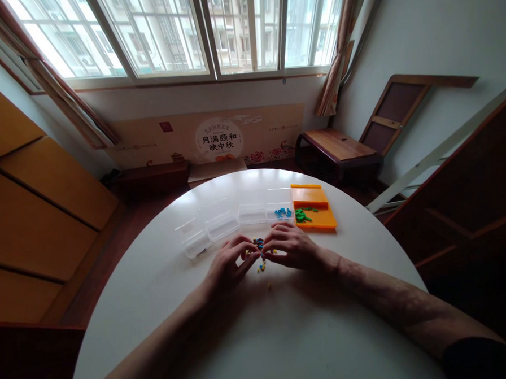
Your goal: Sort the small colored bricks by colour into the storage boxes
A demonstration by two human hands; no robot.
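Observation:
My left hand [229, 265] and my right hand [290, 247] rest on a round white table [251, 325], fingertips meeting over a small pile of tiny coloured pieces [260, 256] in yellow, blue and dark tones. Both hands have fingers curled in a pinch at the pile; what each pinches is too small to make out. Behind the hands stands a row of clear plastic boxes [221, 225]; one box [282, 213] holds blue pieces. An orange box [313, 209] at the right end holds green pieces [302, 216].
A low wooden bench [338, 148] and a leaning wooden frame [395, 111] stand at the back right. Wooden cabinets [29, 212] line the left wall. Windows with curtains fill the far wall above a printed panel [220, 137].

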